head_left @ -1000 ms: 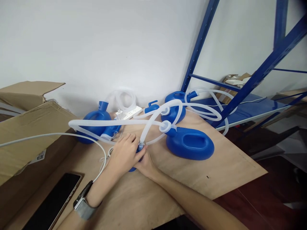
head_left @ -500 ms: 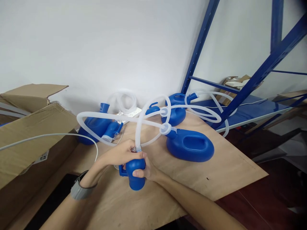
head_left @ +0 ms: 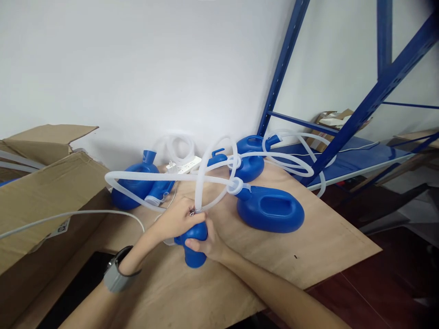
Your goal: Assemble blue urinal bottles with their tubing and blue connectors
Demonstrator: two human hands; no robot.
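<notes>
My right hand (head_left: 209, 242) grips a small blue plastic bottle (head_left: 194, 246), held just above the wooden board (head_left: 308, 256). At the bottle's neck my left hand (head_left: 174, 219) pinches the end of a translucent white hose (head_left: 202, 183), next to a small metal clip. The hose loops upward and runs to a white collar on a larger blue container with an oval opening (head_left: 270, 210) lying on the board. I wear a grey watch (head_left: 116, 274) on the left wrist.
Two more blue containers (head_left: 137, 185) (head_left: 252, 157) with hoses lie near the white wall, beside a white power strip (head_left: 185, 163). An open cardboard box (head_left: 37, 192) stands at left, crossed by a white cable. A blue metal rack (head_left: 346, 137) stands at right.
The small blue bottle came up off the board into my right hand, and my left hand shifted to the hose end at its neck. The hose loop rose with it.
</notes>
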